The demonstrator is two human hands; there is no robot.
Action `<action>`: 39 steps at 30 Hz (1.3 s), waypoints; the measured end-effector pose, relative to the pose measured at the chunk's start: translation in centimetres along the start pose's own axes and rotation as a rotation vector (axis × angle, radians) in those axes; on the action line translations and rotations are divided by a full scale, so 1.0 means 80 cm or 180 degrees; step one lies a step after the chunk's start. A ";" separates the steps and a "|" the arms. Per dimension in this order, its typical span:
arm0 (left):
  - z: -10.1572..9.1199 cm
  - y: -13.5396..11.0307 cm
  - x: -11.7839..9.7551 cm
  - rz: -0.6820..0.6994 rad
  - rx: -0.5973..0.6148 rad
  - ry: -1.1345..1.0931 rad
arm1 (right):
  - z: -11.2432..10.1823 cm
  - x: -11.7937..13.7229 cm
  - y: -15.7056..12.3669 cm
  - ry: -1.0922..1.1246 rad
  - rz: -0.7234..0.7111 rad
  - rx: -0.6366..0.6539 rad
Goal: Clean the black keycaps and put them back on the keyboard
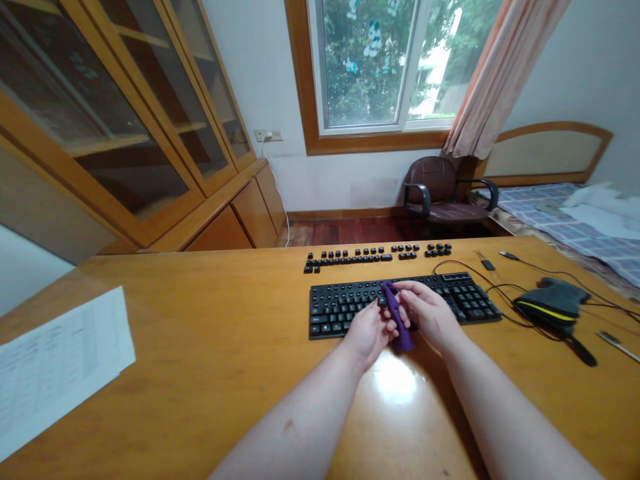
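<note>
Paper first: a white printed sheet of paper lies flat near the left edge of the glossy orange-brown wooden desk, well apart from your hands. Further right, a row of loose black plastic keycaps sits lined up behind the black full-size computer keyboard.

Your left forearm comes up from the bottom edge, angled toward the centre. Your left hand rests over the keyboard's front edge, palm turned inward, fingers curled, fingertips pinched on the narrow purple plastic tool.

The tool stands tilted between both hands, its upper end over the keys and its lower end toward you.

Your right forearm enters from the lower right, converging on the left. Your right hand closes its fingers around the tool from the other side; both grips are clamped on it.

Right of the keyboard, a black and yellow padded pouch lies among thin black cables.
</note>
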State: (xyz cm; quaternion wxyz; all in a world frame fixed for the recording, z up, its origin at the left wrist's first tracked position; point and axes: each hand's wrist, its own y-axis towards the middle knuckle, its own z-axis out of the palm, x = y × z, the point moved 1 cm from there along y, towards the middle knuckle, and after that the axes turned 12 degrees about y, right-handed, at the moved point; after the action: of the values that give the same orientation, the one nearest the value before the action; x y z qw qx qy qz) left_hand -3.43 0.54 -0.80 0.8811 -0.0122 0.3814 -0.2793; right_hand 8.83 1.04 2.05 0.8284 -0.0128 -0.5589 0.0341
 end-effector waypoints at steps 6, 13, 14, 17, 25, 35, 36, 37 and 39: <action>-0.001 0.002 0.002 0.0102 -0.0009 -0.0015 | -0.003 -0.008 0.003 -0.0265 0.0154 0.0243; -0.004 0.004 0.006 0.0104 -0.0035 -0.0034 | -0.011 -0.003 0.006 -0.0969 -0.0250 0.0517; -0.003 0.004 0.005 0.0094 -0.0040 -0.0022 | -0.011 -0.003 0.006 -0.1026 -0.0284 0.0526; -0.002 0.003 0.004 0.0068 -0.0082 0.0024 | -0.012 -0.003 0.007 -0.1092 -0.0297 0.0629; -0.006 0.002 0.004 -0.0156 0.0044 -0.0064 | -0.014 -0.003 0.009 -0.1290 -0.0554 0.0986; -0.004 -0.002 -0.001 -0.0301 0.0432 -0.0027 | -0.026 -0.013 0.015 -0.0884 -0.0724 0.0586; -0.004 -0.002 -0.001 -0.0290 0.0420 -0.0034 | -0.026 -0.013 0.015 -0.0872 -0.0747 0.0571; -0.003 -0.002 -0.001 -0.0264 0.0384 -0.0046 | -0.025 -0.013 0.014 -0.0875 -0.0755 0.0577; -0.001 -0.002 0.000 -0.0196 0.0290 -0.0062 | -0.024 -0.013 0.014 -0.0899 -0.0708 0.0633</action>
State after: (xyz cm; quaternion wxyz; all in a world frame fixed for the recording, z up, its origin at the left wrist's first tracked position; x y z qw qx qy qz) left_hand -3.58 0.45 -0.84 0.8754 0.0135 0.3592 -0.3232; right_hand 10.17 2.09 0.33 0.7377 0.1357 -0.6614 -0.0011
